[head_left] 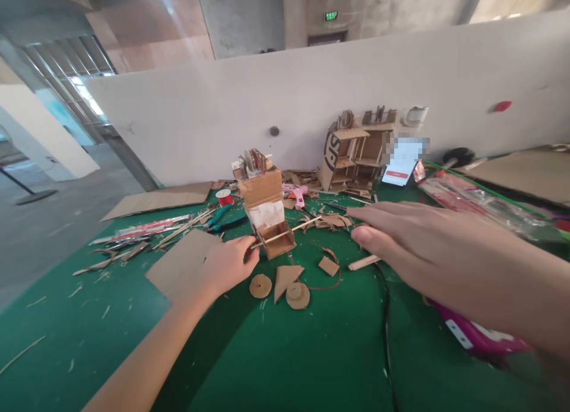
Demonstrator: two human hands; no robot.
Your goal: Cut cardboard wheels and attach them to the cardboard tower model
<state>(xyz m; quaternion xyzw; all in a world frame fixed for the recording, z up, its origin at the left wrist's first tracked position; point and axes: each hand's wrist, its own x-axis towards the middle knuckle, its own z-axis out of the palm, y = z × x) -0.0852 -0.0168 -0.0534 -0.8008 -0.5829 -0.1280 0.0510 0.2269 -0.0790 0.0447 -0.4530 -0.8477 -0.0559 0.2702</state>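
Observation:
A small cardboard model point(262, 192) stands in front of me, with an open box at its base and wheel-like discs on top. A thin wooden stick point(307, 223) runs across its base and sticks out on both sides. My left hand point(231, 262) is closed at the stick's left end, beside the box. My right hand point(409, 240) hovers over the right of the table, fingers stretched out and holding nothing. Before the model lie a cardboard disc point(260, 286), a stacked pair of discs point(297, 295), a triangular piece point(286, 276) and a small rectangle point(328, 266).
A pink glue gun point(300, 196), teal-handled pliers point(222, 219) and a red spool point(224, 198) lie behind. A cardboard shelf model point(345, 157) and a lit phone point(403, 161) stand near the white partition point(222, 121). A black cable point(386, 323) crosses the green table point(285, 364).

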